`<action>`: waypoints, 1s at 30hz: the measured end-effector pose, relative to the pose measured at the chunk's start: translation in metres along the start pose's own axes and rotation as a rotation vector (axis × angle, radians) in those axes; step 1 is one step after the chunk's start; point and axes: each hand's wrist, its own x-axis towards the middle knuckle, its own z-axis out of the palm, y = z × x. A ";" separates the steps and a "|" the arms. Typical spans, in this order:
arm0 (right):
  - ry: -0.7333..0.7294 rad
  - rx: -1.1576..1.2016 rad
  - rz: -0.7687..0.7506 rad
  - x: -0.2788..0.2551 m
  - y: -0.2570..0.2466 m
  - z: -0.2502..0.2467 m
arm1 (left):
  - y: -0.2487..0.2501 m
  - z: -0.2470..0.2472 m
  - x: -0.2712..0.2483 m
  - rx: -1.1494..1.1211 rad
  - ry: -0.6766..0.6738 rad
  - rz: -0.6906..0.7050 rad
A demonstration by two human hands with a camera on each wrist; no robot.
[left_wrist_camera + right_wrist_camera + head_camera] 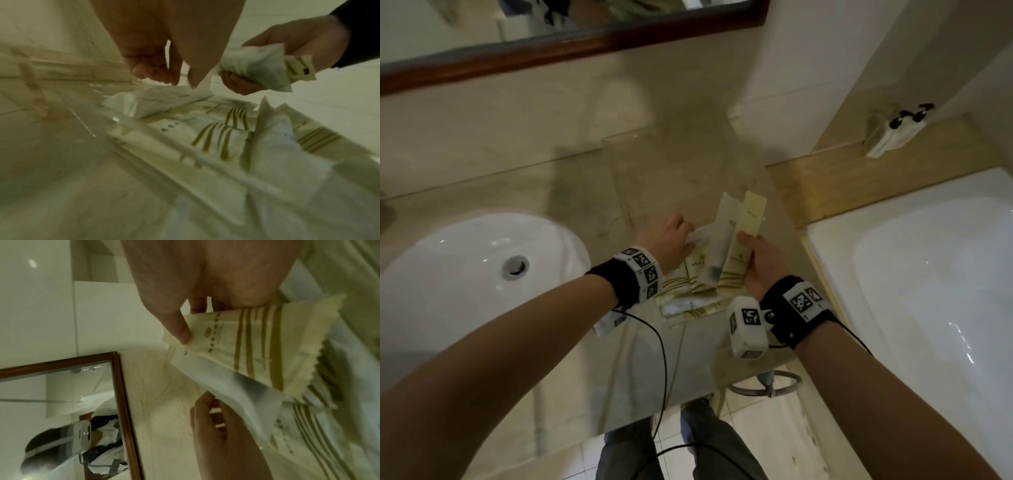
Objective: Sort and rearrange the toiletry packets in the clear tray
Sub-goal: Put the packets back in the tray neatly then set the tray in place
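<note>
A clear tray (619, 178) lies on the marble counter, its near half filled with several cream packets (702, 274) with gold stripes (207, 134). My right hand (746, 246) grips a fanned bundle above them: a cream striped packet (257, 340) and a white translucent one (717, 250), thumb on top (180, 332). The same bundle shows in the left wrist view (257, 69). My left hand (685, 233) reaches into the tray from the left. Its thumb and fingers (174, 81) curl down and pinch the edge of a white packet (156, 100) lying there.
A white sink (465, 274) sits to the left and a bathtub (928, 291) to the right. A wood-framed mirror (585, 44) hangs behind. A small bagged item with a black clip (890, 137) rests on the far right ledge. A metal ring (767, 383) hangs under the counter's front edge.
</note>
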 end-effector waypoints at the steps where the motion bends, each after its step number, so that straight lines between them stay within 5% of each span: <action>1: -0.022 0.024 0.010 0.001 0.002 0.002 | 0.003 -0.001 -0.002 -0.072 0.021 -0.004; 8: -0.073 0.014 0.055 0.000 0.022 0.016 | 0.014 -0.005 -0.013 -0.469 0.024 -0.149; 16: 0.152 -0.204 -0.018 -0.001 0.009 -0.006 | -0.012 0.021 -0.022 -0.173 0.055 -0.101; 22: 0.172 -0.332 -0.360 -0.014 -0.011 0.005 | -0.001 0.020 -0.035 -0.190 0.136 0.033; 24: 0.147 -0.580 -0.565 -0.021 -0.020 0.011 | 0.003 0.023 -0.042 -0.129 0.123 0.160; 27: -0.066 -1.303 -0.919 -0.025 -0.021 0.007 | 0.008 0.028 -0.053 -0.067 -0.047 0.250; 30: -0.356 -1.926 -0.857 -0.013 -0.006 -0.013 | 0.010 0.028 -0.060 -0.035 -0.132 0.210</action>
